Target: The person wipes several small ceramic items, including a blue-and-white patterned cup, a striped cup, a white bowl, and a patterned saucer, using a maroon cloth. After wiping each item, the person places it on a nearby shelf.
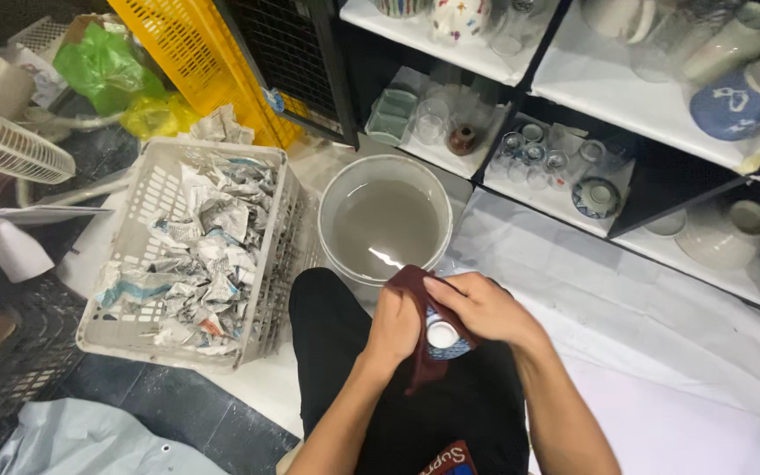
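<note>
ahead: bucket (385, 220) blocks | left: basket (188, 251) blocks | right: white sheet (661, 352) open

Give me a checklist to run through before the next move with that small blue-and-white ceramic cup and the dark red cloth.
1. Small blue-and-white ceramic cup held securely: ok, the right hand wraps it from above.
2. Dark red cloth in contact with the cup: ok, the left hand presses it against the cup's side.
3. Round grey bucket upright with water: ok, murky water inside, directly ahead of the hands.
4. White plastic basket of crumpled newspaper within sight: ok, left of the bucket.
5. Cup free of chips or dirt: cannot tell, mostly covered.
6. Left grip firmness on cloth: cannot tell.
</note>
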